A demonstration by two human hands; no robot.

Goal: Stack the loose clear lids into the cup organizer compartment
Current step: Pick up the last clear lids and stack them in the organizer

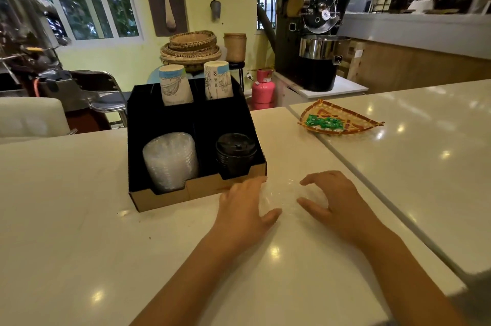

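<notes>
Both hands flank loose clear lids on the white counter [79, 232], centre frame

Cup organizer [148, 123] sits centre-left, its front-left compartment holding a clear lid stack [170, 160], black lids [235, 156] front-right. Left hand [243, 208] and right hand [337, 202] spread wide, fingers curled beside the loose clear lids [285, 194]; contact unclear

No legible text, brand, number or sign found. The two paper cup stacks [176, 85] [218, 80] at upper centre of the frame carry printed line drawings and small icons, too blurred to read. The green wrappers [324, 122] at centre right show white markings, unreadable.
</notes>
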